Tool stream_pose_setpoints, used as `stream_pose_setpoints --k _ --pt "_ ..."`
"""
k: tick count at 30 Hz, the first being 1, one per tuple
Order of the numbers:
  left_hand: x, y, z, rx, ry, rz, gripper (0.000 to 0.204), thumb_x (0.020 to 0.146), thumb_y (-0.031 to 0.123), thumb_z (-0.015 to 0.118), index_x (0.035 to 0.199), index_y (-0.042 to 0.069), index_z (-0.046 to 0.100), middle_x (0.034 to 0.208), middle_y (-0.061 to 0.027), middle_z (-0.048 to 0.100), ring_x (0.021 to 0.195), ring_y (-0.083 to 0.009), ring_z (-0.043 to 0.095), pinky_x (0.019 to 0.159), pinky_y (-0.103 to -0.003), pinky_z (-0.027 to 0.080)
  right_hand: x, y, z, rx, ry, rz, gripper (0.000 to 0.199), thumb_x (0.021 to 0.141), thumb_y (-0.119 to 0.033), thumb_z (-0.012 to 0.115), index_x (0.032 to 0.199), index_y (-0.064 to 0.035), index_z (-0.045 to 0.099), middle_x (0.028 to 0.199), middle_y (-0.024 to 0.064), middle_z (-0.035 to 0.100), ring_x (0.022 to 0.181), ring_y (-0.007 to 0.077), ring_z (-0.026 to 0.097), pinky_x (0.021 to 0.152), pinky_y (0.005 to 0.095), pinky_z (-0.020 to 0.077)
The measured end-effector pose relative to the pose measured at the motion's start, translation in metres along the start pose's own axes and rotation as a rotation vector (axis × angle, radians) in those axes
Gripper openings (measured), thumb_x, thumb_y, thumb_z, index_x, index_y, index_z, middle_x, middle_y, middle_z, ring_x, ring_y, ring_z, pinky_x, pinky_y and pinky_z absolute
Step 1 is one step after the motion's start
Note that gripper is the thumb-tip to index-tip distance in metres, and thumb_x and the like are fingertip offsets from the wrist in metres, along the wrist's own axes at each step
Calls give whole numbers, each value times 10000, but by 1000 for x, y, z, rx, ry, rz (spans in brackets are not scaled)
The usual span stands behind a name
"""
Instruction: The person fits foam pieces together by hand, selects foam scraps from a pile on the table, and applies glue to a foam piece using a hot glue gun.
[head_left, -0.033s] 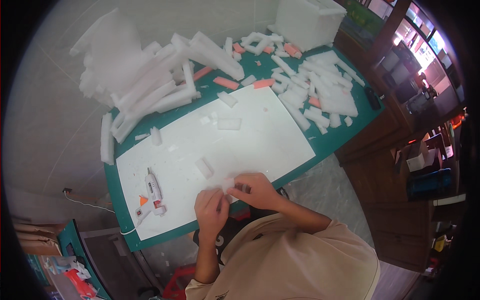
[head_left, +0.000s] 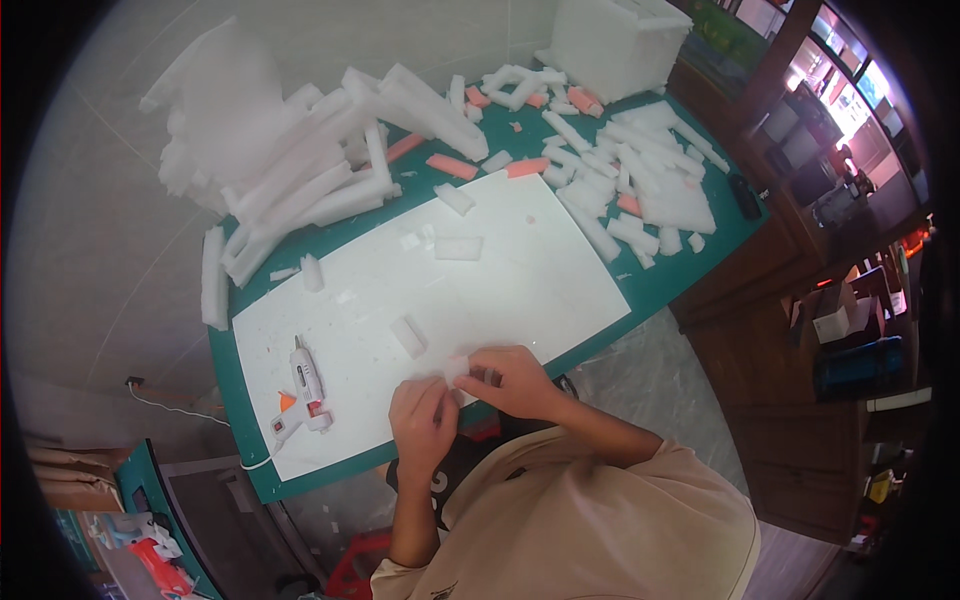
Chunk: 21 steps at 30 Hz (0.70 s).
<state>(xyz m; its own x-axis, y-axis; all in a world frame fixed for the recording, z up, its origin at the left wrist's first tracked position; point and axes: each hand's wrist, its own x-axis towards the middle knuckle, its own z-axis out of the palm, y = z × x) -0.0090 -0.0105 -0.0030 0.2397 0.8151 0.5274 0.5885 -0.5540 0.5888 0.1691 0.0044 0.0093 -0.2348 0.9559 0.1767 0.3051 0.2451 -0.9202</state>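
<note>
Pinching small pale piece (head_left: pixel 458 367) between both hands (head_left: pixel 517 381), near white foam block (head_left: pixel 408 337).

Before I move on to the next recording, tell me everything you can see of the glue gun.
The glue gun has a mostly white, plastic-looking body with a narrow nozzle, an orange part beside the handle and some red near its rear. It lies on the white sheet, nozzle pointing away from the person. A white cord runs from it over the left edge. Both hands are off to its right, apart from it.
</note>
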Motion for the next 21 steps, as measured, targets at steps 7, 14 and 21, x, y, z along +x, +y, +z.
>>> stream_pose_setpoints --k 7,14,21 --pt "2 4 3 6 21 2 146 750 31 712 863 5 624 847 -111 636 739 -310 568 662 -401 446 -1 9 0 -19 -10 -10 234 851 -238 712 860 -12 653 722 88 636 553 169 584 515 271 465" --pt "0 2 0 7 -1 -3 122 752 7 708 845 -19 632 842 -135 636 740 -316 579 653 -389 462 0 10 0 -46 -18 -53 244 849 -251 705 833 -16 643 702 87 624 544 184 587 510 281 463" --pt "-1 3 2 22 9 -26 133 748 26 711 839 -21 626 845 -138 632 747 -321 574 656 -396 459 0 10 0 -52 -17 -80 242 840 -240 716 826 -12 639 701 95 625 544 191 596 512 285 469"
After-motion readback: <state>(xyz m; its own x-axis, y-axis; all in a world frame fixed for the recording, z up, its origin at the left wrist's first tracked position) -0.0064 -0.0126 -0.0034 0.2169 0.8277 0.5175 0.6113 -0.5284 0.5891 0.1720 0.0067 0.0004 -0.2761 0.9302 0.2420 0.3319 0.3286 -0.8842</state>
